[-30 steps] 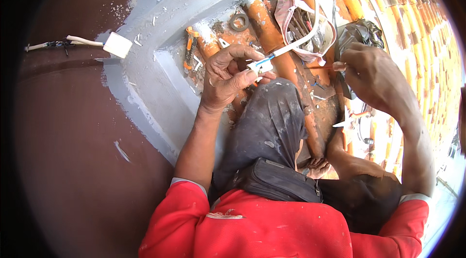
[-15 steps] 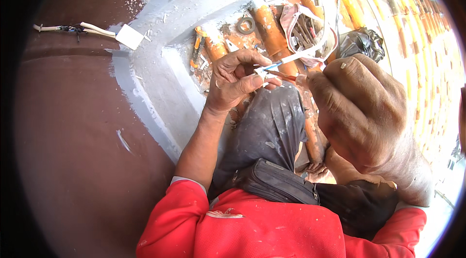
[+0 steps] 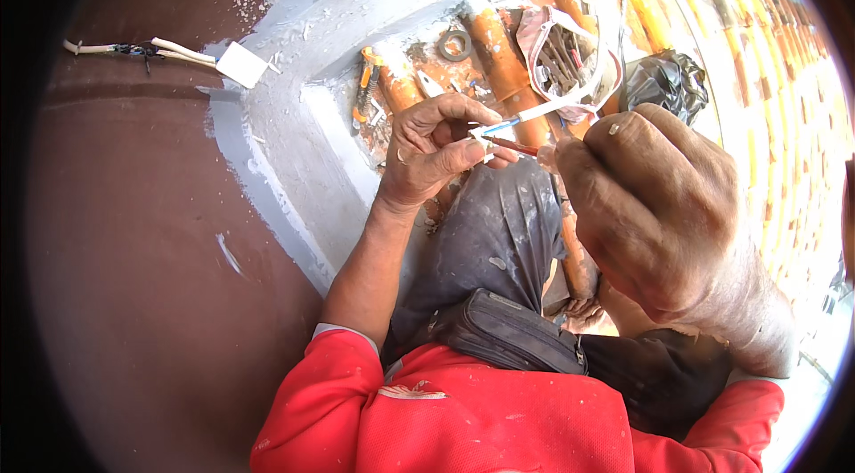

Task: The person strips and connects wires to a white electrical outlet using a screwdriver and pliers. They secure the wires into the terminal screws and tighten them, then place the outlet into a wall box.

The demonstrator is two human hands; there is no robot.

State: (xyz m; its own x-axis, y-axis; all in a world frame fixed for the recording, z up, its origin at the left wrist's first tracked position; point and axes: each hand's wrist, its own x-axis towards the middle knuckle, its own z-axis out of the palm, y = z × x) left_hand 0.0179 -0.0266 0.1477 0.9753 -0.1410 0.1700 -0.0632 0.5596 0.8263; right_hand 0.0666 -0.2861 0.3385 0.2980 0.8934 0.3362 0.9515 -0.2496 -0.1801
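My left hand [image 3: 426, 152] pinches a small white electrical fitting [image 3: 481, 149] between thumb and fingers, above my raised knee. A white cable [image 3: 561, 101] comes to it from the upper right, with blue and white wires [image 3: 504, 125] bare of the sheath at its end. My right hand [image 3: 659, 206] is closed round a screwdriver, whose handle is hidden by the fist. Its thin reddish shaft [image 3: 518, 148] points left, and the tip meets the fitting or lies right beside it; I cannot tell which.
Orange roof tiles [image 3: 500, 50] carry an open bag of tools [image 3: 557, 63], a tape roll [image 3: 454, 45], a utility knife [image 3: 365, 85] and a black plastic bag [image 3: 668, 85]. Left lies a brown surface [image 3: 160, 250] with a white box [image 3: 241, 65] on cables. A black waist pouch [image 3: 517, 330] sits at my lap.
My right hand has shifted slightly left and down with the screwdriver, and its shaft looks turned. The left hand keeps the fitting in nearly the same place.
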